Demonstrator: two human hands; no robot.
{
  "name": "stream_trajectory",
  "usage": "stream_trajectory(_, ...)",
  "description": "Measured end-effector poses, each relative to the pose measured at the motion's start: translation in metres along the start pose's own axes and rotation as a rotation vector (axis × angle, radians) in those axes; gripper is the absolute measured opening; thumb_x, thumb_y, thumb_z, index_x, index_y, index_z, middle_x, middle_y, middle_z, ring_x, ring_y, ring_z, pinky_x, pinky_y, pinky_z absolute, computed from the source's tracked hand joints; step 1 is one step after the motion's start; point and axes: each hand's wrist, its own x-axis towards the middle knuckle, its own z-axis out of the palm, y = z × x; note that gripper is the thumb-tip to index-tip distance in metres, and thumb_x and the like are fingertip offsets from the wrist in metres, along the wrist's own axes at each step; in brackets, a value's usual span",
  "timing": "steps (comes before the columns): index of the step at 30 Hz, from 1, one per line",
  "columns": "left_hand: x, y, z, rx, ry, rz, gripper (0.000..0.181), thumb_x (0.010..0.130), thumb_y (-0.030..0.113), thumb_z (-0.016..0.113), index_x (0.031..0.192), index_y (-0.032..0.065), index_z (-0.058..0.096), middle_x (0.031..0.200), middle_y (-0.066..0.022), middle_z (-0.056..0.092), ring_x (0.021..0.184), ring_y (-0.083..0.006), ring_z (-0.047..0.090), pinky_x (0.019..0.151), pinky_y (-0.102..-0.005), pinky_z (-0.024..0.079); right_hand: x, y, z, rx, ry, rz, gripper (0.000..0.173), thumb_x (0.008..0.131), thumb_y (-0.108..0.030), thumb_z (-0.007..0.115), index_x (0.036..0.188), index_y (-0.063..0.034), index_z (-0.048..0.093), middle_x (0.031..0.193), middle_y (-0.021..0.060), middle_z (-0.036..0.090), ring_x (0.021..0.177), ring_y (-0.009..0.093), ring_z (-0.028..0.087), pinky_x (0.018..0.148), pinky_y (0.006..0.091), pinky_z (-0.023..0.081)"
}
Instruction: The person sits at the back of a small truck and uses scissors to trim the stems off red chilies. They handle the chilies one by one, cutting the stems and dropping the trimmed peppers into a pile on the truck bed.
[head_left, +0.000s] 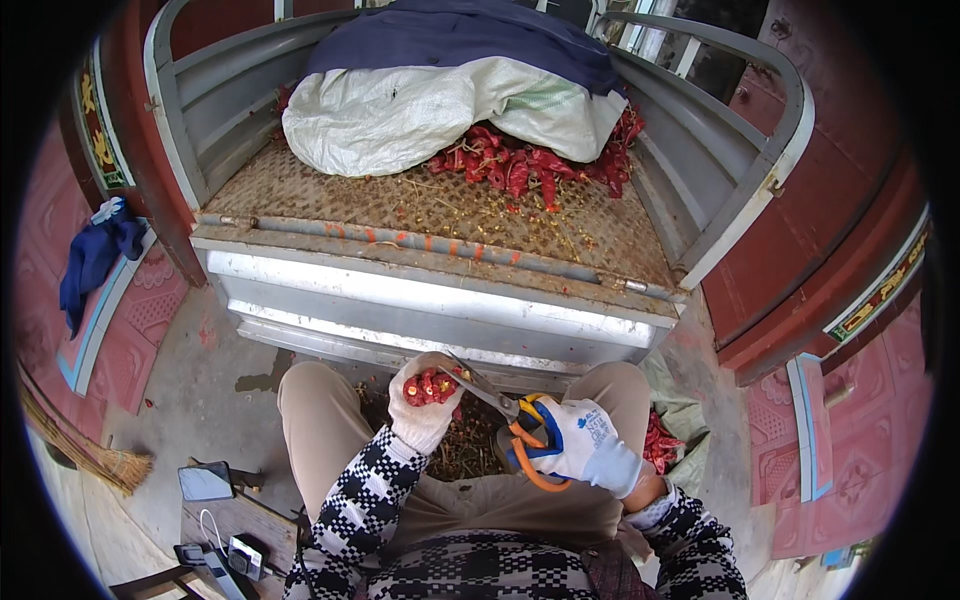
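Observation:
My left hand (420, 409), in a white knit glove, is closed around a bunch of dried red chili peppers (429, 388), their cut ends facing up. My right hand (581, 442), in a white and blue work glove, grips scissors (534, 457) with orange handles. The scissor blades (484, 388) point to the left and reach the right edge of the bunch; they look parted. Between my knees lies a heap of dark stem scraps (472, 442), partly hidden by my hands and forearms.
Ahead stands a metal cargo bed (427, 262) with more red chilies (517, 165) under a white woven sack (382, 120) and dark blue cloth (465, 34). A sack of chilies (661, 442) sits by my right knee. At left are a broom (112, 465) and a wooden bench (262, 532) bearing a phone (205, 481).

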Motion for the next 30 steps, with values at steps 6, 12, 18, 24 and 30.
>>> stream_trajectory(6,-0.002,0.009,0.003,-0.045,-0.032,-0.163,0.030,0.076,-0.003,0.072,0.103,0.0020,0.061,0.091,-0.0062,0.067,0.082,-0.0133,0.065,0.075,-0.0258,0.055,-0.008,0.004,0.018,0.040,0.028,-0.017,0.077,0.070,-0.055,0.077,0.115,0.0026,0.054,0.077,0.0197,0.065,0.071,0.038,0.065,0.066,0.0428,0.052)
stream_trajectory(12,-0.005,-0.008,0.004,0.019,0.019,-0.007,0.029,0.076,-0.001,0.073,0.102,0.0021,0.062,0.090,-0.0053,0.067,0.081,-0.0134,0.066,0.075,-0.0257,0.054,-0.005,-0.004,0.026,0.043,0.049,0.018,0.074,0.072,-0.053,0.078,0.114,0.0027,0.053,0.076,0.0193,0.065,0.070,0.037,0.066,0.063,0.0416,0.053)
stream_trajectory(18,-0.005,-0.006,0.005,-0.009,0.050,-0.155,0.033,0.073,0.002,0.077,0.102,0.0021,0.062,0.092,-0.0057,0.068,0.085,-0.0141,0.066,0.079,-0.0267,0.054,-0.006,-0.005,0.027,0.120,0.011,0.124,0.057,0.078,-0.043,0.076,0.111,-0.0009,0.057,0.079,0.0170,0.067,0.075,0.034,0.068,0.065,0.0405,0.053)
stream_trajectory(24,-0.003,-0.011,0.005,0.002,-0.032,-0.172,0.033,0.073,0.004,0.078,0.102,0.0015,0.062,0.093,-0.0053,0.068,0.085,-0.0140,0.066,0.079,-0.0272,0.054,-0.016,-0.009,0.033,0.628,0.000,0.163,0.032,0.088,-0.028,0.070,0.102,-0.0001,0.060,0.072,0.0075,0.062,0.064,0.017,0.062,0.059,0.0315,0.049)
stream_trajectory(30,-0.002,-0.017,0.009,-0.236,-0.039,-0.266,0.029,0.072,-0.003,0.074,0.099,0.0005,0.061,0.090,-0.0074,0.066,0.081,-0.0167,0.065,0.076,-0.0293,0.053,-0.022,0.005,0.054,1.199,-0.165,0.253,0.024,0.091,-0.025,0.067,0.092,-0.0024,0.058,0.068,0.0016,0.054,0.059,0.008,0.052,0.051,0.0280,0.039)
